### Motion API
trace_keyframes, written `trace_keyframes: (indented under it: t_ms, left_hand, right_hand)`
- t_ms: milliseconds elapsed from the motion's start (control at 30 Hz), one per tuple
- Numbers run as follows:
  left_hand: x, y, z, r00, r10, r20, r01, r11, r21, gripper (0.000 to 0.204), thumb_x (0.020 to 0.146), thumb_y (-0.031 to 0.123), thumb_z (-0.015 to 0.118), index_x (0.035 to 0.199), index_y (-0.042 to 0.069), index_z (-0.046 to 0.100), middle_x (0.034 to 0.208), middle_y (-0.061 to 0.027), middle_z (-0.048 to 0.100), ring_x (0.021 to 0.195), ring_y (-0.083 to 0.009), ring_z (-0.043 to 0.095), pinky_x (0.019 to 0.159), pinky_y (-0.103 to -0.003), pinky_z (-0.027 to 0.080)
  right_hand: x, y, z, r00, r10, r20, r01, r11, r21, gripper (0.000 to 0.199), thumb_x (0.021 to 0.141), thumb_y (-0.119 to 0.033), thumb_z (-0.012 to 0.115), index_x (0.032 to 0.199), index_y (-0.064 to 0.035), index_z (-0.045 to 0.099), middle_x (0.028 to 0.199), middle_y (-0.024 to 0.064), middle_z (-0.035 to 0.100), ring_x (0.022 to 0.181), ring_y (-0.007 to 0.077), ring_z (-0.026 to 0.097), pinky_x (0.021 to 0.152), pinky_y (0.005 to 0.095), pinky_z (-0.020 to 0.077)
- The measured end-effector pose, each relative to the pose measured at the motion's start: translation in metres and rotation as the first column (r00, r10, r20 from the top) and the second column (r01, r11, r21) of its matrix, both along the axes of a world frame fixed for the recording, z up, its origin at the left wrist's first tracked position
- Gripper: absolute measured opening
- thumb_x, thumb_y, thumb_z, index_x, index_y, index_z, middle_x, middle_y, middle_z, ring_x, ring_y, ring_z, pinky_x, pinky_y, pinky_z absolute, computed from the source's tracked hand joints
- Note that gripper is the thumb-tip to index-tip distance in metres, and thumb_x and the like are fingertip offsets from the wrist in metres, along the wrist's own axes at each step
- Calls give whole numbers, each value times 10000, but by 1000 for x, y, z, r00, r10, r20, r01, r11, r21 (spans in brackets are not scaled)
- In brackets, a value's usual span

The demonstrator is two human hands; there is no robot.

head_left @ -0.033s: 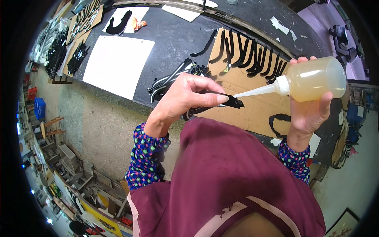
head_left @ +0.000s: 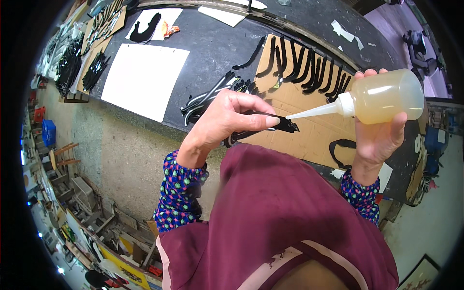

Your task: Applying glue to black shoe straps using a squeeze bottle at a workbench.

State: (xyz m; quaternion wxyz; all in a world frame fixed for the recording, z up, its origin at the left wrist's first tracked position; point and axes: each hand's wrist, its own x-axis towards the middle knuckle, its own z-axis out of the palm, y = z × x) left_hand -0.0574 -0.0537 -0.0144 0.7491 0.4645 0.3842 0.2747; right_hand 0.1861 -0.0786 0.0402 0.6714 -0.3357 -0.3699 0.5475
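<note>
Between thumb and fingers, my left hand (head_left: 227, 118) pinches a black strip (head_left: 288, 125); its free end sticks out to the right, and the rest passes behind and below the hand. My right hand (head_left: 379, 140) is wrapped round a translucent squeeze bottle (head_left: 391, 96) of yellowish liquid, tipped on its side. The bottle's long white nozzle (head_left: 314, 111) points left, its tip at the strip's upper edge just beyond my left thumb. Whether liquid is coming out cannot be seen. Several black curved strips (head_left: 316, 72) lie in a row on the cardboard sheet (head_left: 309, 140) behind.
A bundle of black strips (head_left: 208, 99) lies left of the cardboard on the dark table (head_left: 208, 46). Farther left are a white sheet (head_left: 145, 79) and a curved black piece (head_left: 146, 30) on paper. A black loop (head_left: 340, 151) rests at the cardboard's near right.
</note>
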Motion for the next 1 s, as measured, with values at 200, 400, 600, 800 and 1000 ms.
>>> trace_keyframes:
  t_ms: [200, 400, 600, 800, 1000]
  left_hand:
    - [2, 1, 0, 1000, -5, 0, 5, 1000, 7, 86, 703, 54, 659, 764, -6, 648, 654, -20, 600, 584, -53, 548, 540, -166, 418]
    - [2, 2, -2, 1000, -9, 1, 9, 1000, -20, 85, 703, 48, 657, 765, -8, 646, 663, -23, 603, 593, -57, 555, 546, -165, 423]
    - [2, 3, -4, 1000, 2, 12, -2, 999, -33, 79, 704, 42, 652, 765, -8, 643, 664, -21, 601, 592, -57, 556, 547, -164, 423]
    - [2, 5, -6, 1000, 13, 7, -13, 999, -34, 80, 701, 43, 655, 760, -8, 642, 659, -15, 596, 589, -55, 548, 544, -165, 418]
    - [1, 6, -8, 1000, 22, -13, -22, 1000, -8, 90, 696, 51, 659, 766, -4, 644, 667, -11, 591, 589, -48, 531, 535, -169, 397]
  right_hand:
    - [2, 1, -1, 1000, 11, -10, -11, 1000, 5, 826, 631, -346, 738, 1238, 15, 311, 1207, 192, 416, 1172, 362, 346, 1016, 439, 251]
    - [2, 3, -3, 1000, 7, 1, -7, 1000, 0, 820, 630, -347, 738, 1235, 15, 319, 1200, 189, 421, 1160, 364, 362, 1018, 443, 249]
    - [2, 4, -4, 1000, 4, 2, -4, 1000, -6, 808, 629, -347, 738, 1229, 10, 332, 1194, 181, 426, 1155, 351, 372, 1020, 444, 249]
    - [2, 5, -5, 1000, 17, 8, -17, 1000, -6, 794, 628, -341, 738, 1221, 8, 342, 1181, 151, 439, 1134, 306, 405, 1029, 444, 239]
    - [3, 5, -7, 1000, 27, -7, -28, 1000, -8, 788, 629, -333, 739, 1220, 7, 344, 1180, 138, 441, 1132, 292, 410, 1035, 443, 230]
